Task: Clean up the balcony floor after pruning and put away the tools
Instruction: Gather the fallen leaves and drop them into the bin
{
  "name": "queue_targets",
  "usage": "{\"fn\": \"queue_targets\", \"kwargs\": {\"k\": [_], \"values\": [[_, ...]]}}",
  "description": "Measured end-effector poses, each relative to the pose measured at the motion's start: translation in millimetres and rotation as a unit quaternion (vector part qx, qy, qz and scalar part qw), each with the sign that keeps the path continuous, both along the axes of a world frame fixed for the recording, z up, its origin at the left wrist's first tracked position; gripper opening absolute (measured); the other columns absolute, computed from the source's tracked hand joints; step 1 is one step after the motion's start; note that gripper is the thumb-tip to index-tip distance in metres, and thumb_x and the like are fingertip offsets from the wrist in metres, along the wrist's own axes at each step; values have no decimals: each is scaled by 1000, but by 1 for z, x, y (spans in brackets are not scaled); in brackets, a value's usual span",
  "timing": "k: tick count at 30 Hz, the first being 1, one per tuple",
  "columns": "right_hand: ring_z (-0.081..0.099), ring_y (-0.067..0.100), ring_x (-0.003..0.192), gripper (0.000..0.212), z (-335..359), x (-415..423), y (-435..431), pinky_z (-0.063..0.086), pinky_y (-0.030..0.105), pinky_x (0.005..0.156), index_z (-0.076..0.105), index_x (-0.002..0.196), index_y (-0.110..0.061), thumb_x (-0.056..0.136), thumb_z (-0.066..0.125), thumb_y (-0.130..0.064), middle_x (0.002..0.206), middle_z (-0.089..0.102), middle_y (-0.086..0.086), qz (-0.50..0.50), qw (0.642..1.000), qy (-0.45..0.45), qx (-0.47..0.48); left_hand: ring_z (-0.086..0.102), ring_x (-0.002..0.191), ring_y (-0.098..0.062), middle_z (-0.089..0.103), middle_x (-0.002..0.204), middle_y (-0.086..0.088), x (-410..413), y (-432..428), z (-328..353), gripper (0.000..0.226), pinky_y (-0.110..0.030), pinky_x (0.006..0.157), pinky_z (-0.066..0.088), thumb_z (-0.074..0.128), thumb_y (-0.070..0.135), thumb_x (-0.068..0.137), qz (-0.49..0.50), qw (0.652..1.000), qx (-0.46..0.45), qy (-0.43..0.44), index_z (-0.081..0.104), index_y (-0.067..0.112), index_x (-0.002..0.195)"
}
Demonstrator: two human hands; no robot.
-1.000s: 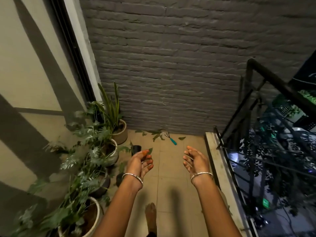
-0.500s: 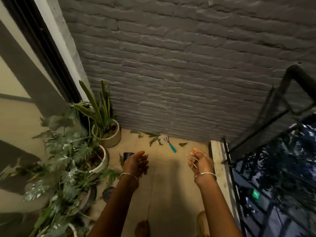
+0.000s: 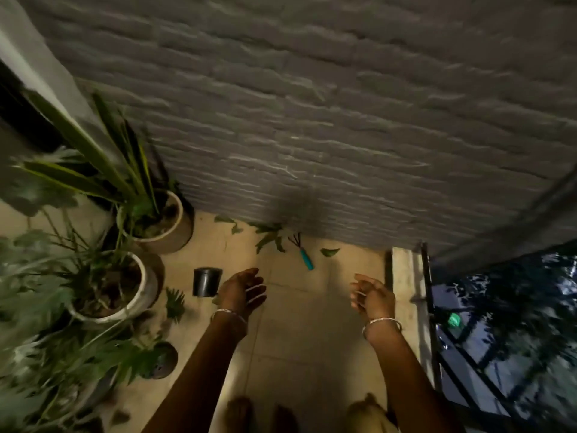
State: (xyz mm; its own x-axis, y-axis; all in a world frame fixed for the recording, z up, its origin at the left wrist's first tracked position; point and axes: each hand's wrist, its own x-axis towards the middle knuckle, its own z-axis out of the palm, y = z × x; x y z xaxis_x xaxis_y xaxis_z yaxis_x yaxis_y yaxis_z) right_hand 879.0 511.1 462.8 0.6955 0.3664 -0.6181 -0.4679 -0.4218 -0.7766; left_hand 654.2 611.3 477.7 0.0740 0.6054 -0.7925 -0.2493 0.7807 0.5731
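**Left hand (image 3: 242,290) and right hand (image 3: 373,296) empty, rake (image 3: 304,254) on the floor (image 3: 312,339)**

Both hands hang over the tiles, fingers loosely curled and holding nothing. The rake (teal handle) lies ahead of them near the brick wall (image 3: 343,120), among cut leaves (image 3: 268,237). A black pot (image 3: 206,282) sits just beside the left hand

Both arms are reaching forward, the left hand (image 3: 242,290) and right hand (image 3: 373,296) hanging empty with fingers loosely curled, a bangle circling each wrist.
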Motion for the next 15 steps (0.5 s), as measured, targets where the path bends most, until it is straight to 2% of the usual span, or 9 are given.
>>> {"fn": "queue_targets", "kwargs": {"k": [5, 8, 11, 13, 15], "values": [[54, 25, 63, 15, -143, 38, 31, 41, 29, 59, 65, 106, -1, 95, 55, -1, 77, 62, 12, -6, 999, -2, -33, 60, 75, -23, 62, 89, -9, 17, 33, -134, 11, -33, 61, 48, 59, 17, 92, 11, 1000, -23, 15, 66, 11, 99], [56, 24, 64, 11, -245, 56, 54, 43, 30, 60, 69, 96, -7, 94, 58, -4, 78, 64, 13, -12, 998, -31, -45, 61, 80, -25, 63, 90, -10, 34, 55, -230, 12, -35, 66, 50, 58, 20, 94, 16, 999, -28, 32, 67, 12, 96], [55, 21, 61, 21, -337, 73, 77, 44, 28, 57, 66, 82, -13, 93, 56, 2, 75, 62, 13, -7, 997, -49, -58, 60, 86, -26, 61, 94, -9, 56, 76, -311, 19, -35, 70, 50, 53, 22, 98, 10, 999, -11, 34, 68, 11, 102], [57, 22, 63, 24, -397, 89, 91, 48, 28, 56, 65, 79, -14, 93, 54, 2, 76, 62, 13, 3, 994, -79, -71, 61, 88, -25, 62, 96, -9, 71, 90, -363, 20, -33, 69, 50, 50, 23, 100, -1, 999, 1, 39, 68, 14, 101], [62, 27, 72, 21, -452, 106, 104, 54, 36, 65, 67, 80, -15, 92, 56, -2, 81, 67, 13, 24, 990, -112, -87, 60, 86, -25, 62, 94, -9, 84, 107, -406, 21, -32, 67, 50, 49, 23, 100, -14, 999, 3, 35, 68, 16, 96]]}}
